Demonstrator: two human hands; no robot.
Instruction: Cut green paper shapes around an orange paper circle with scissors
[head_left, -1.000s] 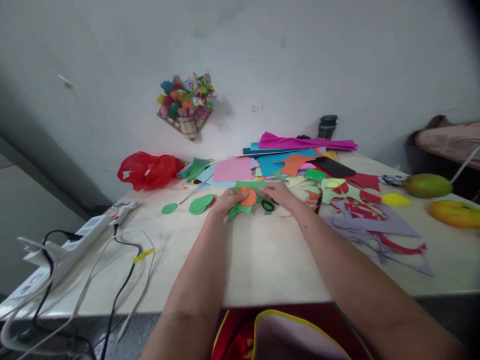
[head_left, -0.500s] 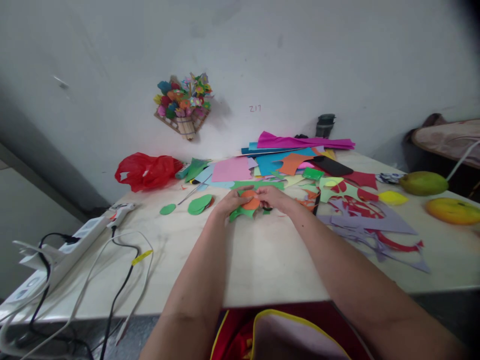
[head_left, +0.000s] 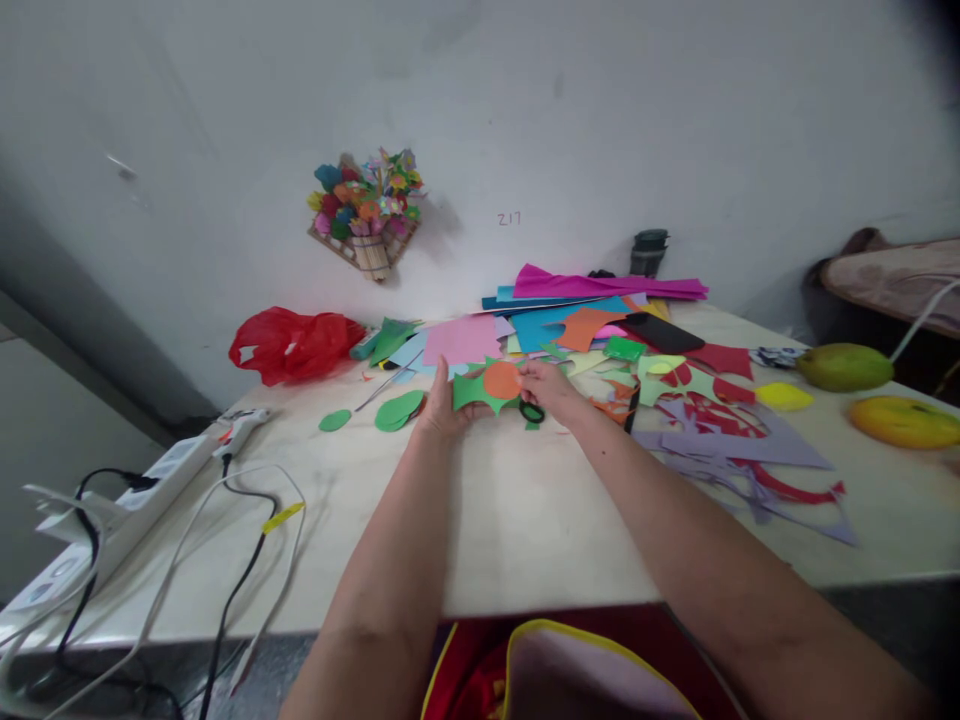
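An orange paper circle lies against a green paper sheet with scalloped cut edges, at the centre. My left hand is under and beside the green sheet's left end, thumb raised and fingers apart behind it. The thumb and fingers of my right hand pinch the right edge of the orange circle and the green sheet. Dark scissor handles show just below my right hand; their blades are hidden. To the left lie stacked green circles and a single green circle.
A red plastic bag sits back left, beside a power strip with cables. Coloured sheets are piled at the back. Purple scraps and two mangoes lie right. A paper flower basket hangs on the wall.
My left hand has opened, its thumb lifting off the orange circle. The green sheet has risen and turned flat to view. My right hand has shifted slightly and still pinches the paper.
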